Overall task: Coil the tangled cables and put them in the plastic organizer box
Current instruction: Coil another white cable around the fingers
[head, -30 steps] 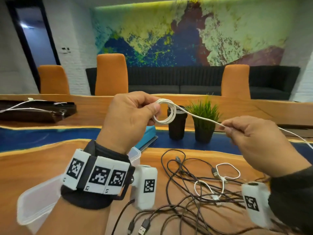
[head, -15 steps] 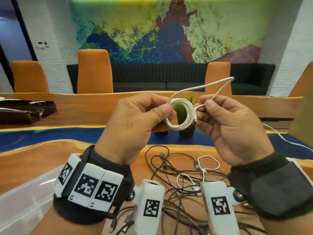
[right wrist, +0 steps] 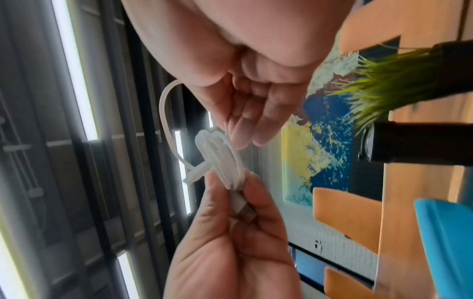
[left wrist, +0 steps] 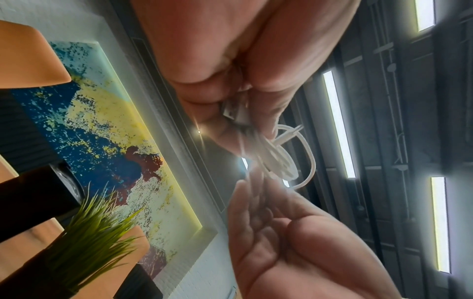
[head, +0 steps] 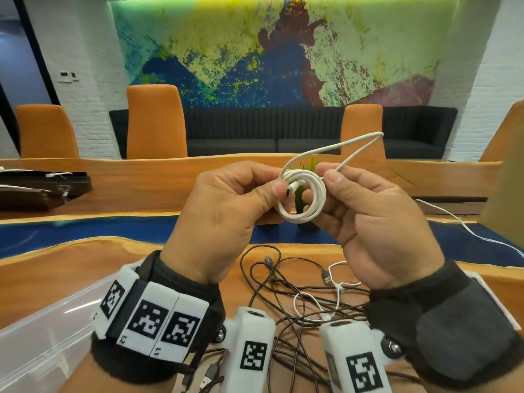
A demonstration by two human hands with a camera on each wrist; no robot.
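White cable [head: 302, 198], coiled, is being pinched by the left hand [head: 224, 219] and right hand [head: 377, 222]; a potted plant [head: 304, 191] is being mostly hidden behind it, above tangled cables [head: 286, 296] and a box [head: 42, 336] cut off.

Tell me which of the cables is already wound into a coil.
The white cable held up between the left hand and right hand. The dark cables lie loose and tangled on the table.

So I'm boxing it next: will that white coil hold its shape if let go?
Probably not: the white cable looks springy, with a loose loop arching above. The left hand and right hand both pinch it. It seems light and floppy.
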